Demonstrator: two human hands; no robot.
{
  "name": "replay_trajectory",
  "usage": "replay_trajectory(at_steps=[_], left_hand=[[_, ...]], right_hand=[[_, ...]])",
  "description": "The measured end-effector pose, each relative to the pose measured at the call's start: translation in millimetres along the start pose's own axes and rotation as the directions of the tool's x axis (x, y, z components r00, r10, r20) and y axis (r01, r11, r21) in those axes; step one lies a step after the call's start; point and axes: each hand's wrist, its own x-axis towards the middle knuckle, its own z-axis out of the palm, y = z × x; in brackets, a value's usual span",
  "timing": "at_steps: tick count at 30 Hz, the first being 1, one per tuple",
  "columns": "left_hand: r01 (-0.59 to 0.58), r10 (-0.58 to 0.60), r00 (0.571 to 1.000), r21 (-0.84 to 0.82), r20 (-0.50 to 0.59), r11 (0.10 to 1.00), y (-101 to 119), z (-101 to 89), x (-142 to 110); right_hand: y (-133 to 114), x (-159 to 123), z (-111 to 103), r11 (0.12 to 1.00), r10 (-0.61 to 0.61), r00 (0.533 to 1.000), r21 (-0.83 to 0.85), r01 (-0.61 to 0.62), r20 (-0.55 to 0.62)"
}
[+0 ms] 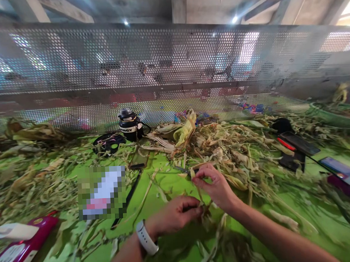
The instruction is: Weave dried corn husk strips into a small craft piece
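My left hand (pixel 178 214), with a white watch band (pixel 146 237) on its wrist, is closed in a pinch low over the green tabletop (pixel 165 185). Between its fingertips is the lower part of a thin, pale husk strip (pixel 193 174). Just above and to the right, my right hand (pixel 216 185) pinches the strip's upper end between thumb and forefinger. Behind these fingers lies a slim tool with a dark handle and thin blade (pixel 181 169), partly hidden. Loose dry husk shreds (pixel 220 233) lie under and around both hands.
A husk heap (pixel 227 144) spreads behind my hands, with a black flask (pixel 130 125) at its left. A phone (pixel 104 192), blurred out, and a magenta device (pixel 26 241) are at left. More phones (pixel 300 143) lie right. A perforated metal screen (pixel 171 54) stands across the back.
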Motion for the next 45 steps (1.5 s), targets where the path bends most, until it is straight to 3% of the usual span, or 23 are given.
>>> replay_trajectory(at_steps=[3,8,11,15,18,22,29,32,34,37,39,41,43,45], left_hand=[[0.052,-0.046,0.995,-0.069,0.086,0.996,2,2.7,-3],[0.113,-0.094,0.993,-0.383,0.069,0.917,1,8.7,0],[0.152,-0.133,0.988,-0.358,0.077,0.921,-4,14.1,4],[0.090,-0.127,0.989,-0.365,-0.079,0.927,-9,12.7,10],[0.022,-0.113,0.973,-0.406,-0.201,0.913,-9,5.0,12],[0.004,-0.094,0.969,-0.366,-0.227,0.930,-9,-2.3,11],[0.004,-0.061,0.973,-0.249,-0.220,0.968,-4,-3.9,10],[0.000,-0.090,0.966,-0.350,-0.242,0.937,-4,-3.1,11],[-0.031,-0.111,0.954,-0.460,-0.279,0.887,-6,-3.7,13],[-0.097,-0.134,0.928,-0.572,-0.348,0.814,-10,-7.5,15],[-0.119,-0.155,0.913,-0.613,-0.376,0.781,-12,-10.8,16],[-0.132,-0.163,0.910,-0.639,-0.381,0.758,-12,-13.0,16],[-0.137,-0.166,0.911,-0.658,-0.377,0.740,-10,-13.8,15],[-0.135,-0.190,0.906,-0.682,-0.379,0.718,-7,-13.6,15]], right_hand=[[1,2,-1,0.999,0.037,0.998,0.039,-0.039,0.045],[2,2,2,0.991,0.072,0.994,0.105,-0.081,0.088],[1,1,3,0.992,0.060,0.994,0.108,-0.070,0.094],[-5,5,-7,1.000,0.025,0.987,-0.002,-0.025,0.161],[-8,11,-19,0.981,-0.037,0.957,-0.170,0.089,0.287],[-4,16,-24,0.959,-0.096,0.908,-0.208,0.194,0.407],[12,16,-15,0.934,-0.206,0.945,-0.237,0.266,0.253],[14,16,-15,0.913,-0.225,0.956,-0.302,0.274,0.190],[13,15,-18,0.892,-0.281,0.957,-0.348,0.290,0.077],[8,12,-22,0.860,-0.379,0.921,-0.402,0.314,-0.091],[5,9,-22,0.855,-0.359,0.933,-0.408,0.319,-0.021],[4,7,-18,0.874,-0.269,0.950,-0.373,0.310,0.160],[6,5,-13,0.909,-0.179,0.935,-0.312,0.277,0.307],[8,4,-9,0.940,-0.124,0.930,-0.258,0.221,0.346]])
